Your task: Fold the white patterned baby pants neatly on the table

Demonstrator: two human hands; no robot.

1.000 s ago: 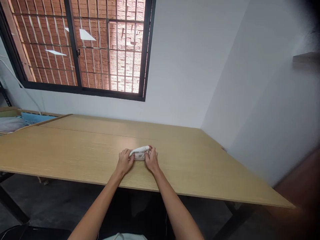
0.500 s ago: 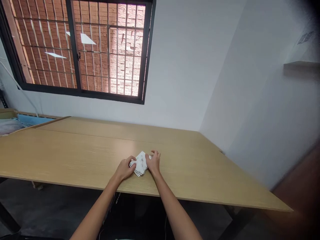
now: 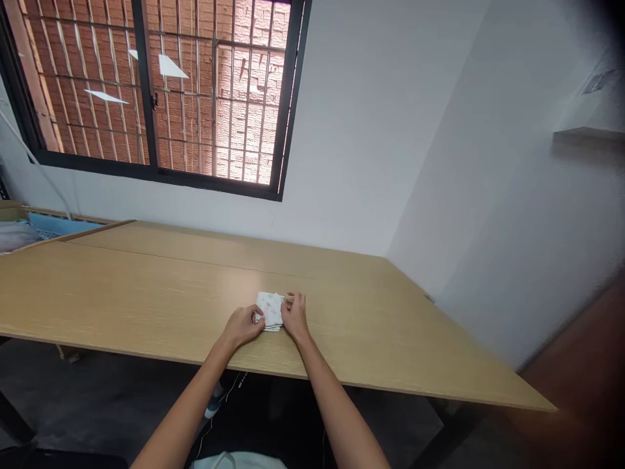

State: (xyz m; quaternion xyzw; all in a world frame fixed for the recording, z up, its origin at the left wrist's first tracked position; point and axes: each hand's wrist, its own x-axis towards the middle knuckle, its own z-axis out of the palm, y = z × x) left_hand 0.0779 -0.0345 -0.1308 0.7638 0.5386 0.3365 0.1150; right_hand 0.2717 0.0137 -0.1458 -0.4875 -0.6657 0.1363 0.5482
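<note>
Between my hands, near the table's front edge, is a small folded white cloth point(image 3: 270, 308) with a faint print, in several layers. My left hand point(image 3: 245, 324) grips its left edge between thumb and fingers. At the right edge, my right hand point(image 3: 294, 312) pinches the cloth, its fingers curled over the side. A bit of the layers shows below the top face at the front. The parts under my fingers are hidden.
The wooden table point(image 3: 146, 286) reaches back to a white wall with a barred window point(image 3: 215, 98). A box point(image 3: 63, 225) with blue material stands at the far left. A shelf point(image 3: 588, 137) juts from the right wall.
The cloth has turned from a tilted, diamond-like position to nearly square with the table edge, its layers more even. My hands stay at its two sides. The view has shifted slightly.
</note>
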